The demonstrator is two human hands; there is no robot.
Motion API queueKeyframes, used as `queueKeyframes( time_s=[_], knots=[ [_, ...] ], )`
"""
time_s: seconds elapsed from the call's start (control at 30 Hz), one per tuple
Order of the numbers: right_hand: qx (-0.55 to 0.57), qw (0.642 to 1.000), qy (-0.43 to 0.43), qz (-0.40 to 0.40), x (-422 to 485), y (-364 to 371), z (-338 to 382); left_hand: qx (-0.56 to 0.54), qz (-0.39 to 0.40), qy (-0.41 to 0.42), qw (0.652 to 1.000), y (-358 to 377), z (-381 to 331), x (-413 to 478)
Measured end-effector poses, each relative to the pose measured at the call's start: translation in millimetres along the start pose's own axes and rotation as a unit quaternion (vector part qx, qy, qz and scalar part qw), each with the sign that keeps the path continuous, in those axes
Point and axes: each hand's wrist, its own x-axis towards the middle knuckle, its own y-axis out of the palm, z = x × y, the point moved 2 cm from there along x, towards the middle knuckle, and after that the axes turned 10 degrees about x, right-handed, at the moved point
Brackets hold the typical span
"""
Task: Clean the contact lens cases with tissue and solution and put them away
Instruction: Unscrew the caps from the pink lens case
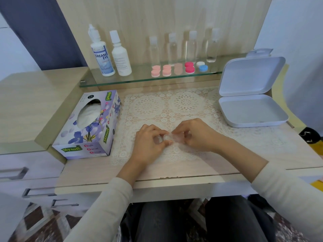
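Translucent, seemingly a lens case (168,137), the small thing at frame centre over the lace mat (148,105) is pinched by both the left hand (148,142) and right hand (194,135), so one should brace it firmly while the other works gently.

L hand (150,142) & R hand (195,135) pinch small clear item (168,137) over lace mat (148,105).

A: Light?
B: Bright, soft, even; src not visible. Faint shadows under left hand (148,142) and right hand (194,135). Mild reflections on glass shelf (122,79).
A: Sharpness?
B: Ctr OK, but clear lens case (168,138) pinched between both hands' fingertips is smeared. Clear bottles (191,48) soft. Wide-angle bend: desk edge (174,182) bows, drawer handles (14,172) blurred.
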Motion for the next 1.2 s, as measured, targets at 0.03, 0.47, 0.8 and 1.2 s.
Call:
queueKeyframes(
  time_s=[0.03, 0.47, 0.8, 1.2],
  knots=[
    [-0.009, 1.0, 0.006, -0.005, 0, 1, 1, -0.002, 0.0, 0.0, 1.0, 0, 0, 0],
    [-0.078, 0.995, 0.06, -0.018, 1, -1, 5, 0.005, -0.004, 0.001, 1.0, 0, 0, 0],
    [-0.144, 0.989, 0.045, -0.001, 4, -3, 18, 0.012, 0.003, -0.006, 1.0, 1, 0, 0],
    [0.013, 0.995, 0.06, -0.085, -8, -18, 2, 0.008, 0.012, -0.01, 1.0, 0, 1, -1]
  ],
)
